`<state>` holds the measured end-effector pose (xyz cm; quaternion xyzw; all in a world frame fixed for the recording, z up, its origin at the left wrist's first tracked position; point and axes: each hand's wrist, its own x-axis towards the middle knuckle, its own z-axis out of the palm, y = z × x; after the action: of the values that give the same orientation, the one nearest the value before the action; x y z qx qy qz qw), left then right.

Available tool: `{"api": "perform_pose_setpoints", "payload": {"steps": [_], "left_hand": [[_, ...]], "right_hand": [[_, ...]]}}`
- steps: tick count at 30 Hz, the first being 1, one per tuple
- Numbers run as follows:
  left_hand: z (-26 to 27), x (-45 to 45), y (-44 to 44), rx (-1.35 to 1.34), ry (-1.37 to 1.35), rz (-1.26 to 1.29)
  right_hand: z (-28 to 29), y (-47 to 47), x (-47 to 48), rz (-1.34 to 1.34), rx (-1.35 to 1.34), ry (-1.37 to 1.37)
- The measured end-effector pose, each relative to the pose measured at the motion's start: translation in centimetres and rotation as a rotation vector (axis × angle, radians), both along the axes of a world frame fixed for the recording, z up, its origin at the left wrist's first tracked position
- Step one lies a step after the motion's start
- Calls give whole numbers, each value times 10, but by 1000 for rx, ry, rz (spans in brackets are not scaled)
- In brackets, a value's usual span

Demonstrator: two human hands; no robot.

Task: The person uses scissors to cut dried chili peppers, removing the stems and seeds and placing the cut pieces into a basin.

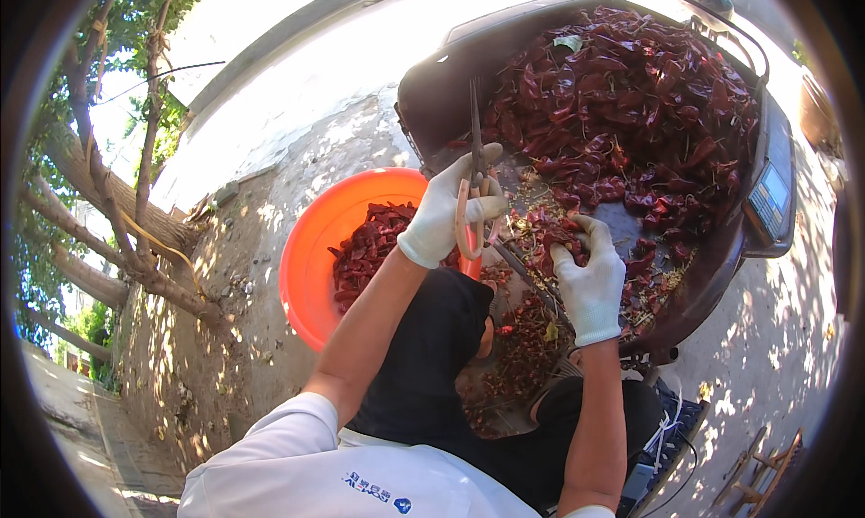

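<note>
My left hand (439, 210), in a pale work glove, grips a pair of scissors (476, 123) by the handles, with the blades pointing away from me. My right hand (595, 285), gloved the same way, pinches dried red chili peppers (566, 237) over the near edge of a dark cart bed (446, 106). A large heap of whole dried chilies (628, 99) fills the far part of that bed. Beside my left forearm, an orange plastic basin (304, 248) holds red chili pieces (368, 254). My left arm covers part of the basin.
Chili scraps and stems (527, 349) litter the ground between my legs. A keypad panel with a display (770, 197) sits at the bed's right rim. Tree trunks (121, 194) stand at left beside a concrete wall base. A wooden stool or frame (763, 474) lies at lower right.
</note>
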<state>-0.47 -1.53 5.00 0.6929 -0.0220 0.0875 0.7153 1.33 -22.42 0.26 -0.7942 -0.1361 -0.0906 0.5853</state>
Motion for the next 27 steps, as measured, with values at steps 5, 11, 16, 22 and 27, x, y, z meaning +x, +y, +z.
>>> {"api": "perform_pose_setpoints", "payload": {"steps": [5,11,16,22,27], "left_hand": [[-14,2,-34,278,97,73],[-39,5,-22,812,-312,35],[-28,-2,-22,763,-282,-66],[-33,-4,-28,450,-164,-80],[-25,-8,-34,405,-156,7]], "right_hand": [[-3,-2,0,-26,-56,-33],[7,-9,1,99,119,86],[10,-12,-1,172,89,28],[15,-11,-3,98,-56,42],[5,-9,-3,90,-113,-106]]}}
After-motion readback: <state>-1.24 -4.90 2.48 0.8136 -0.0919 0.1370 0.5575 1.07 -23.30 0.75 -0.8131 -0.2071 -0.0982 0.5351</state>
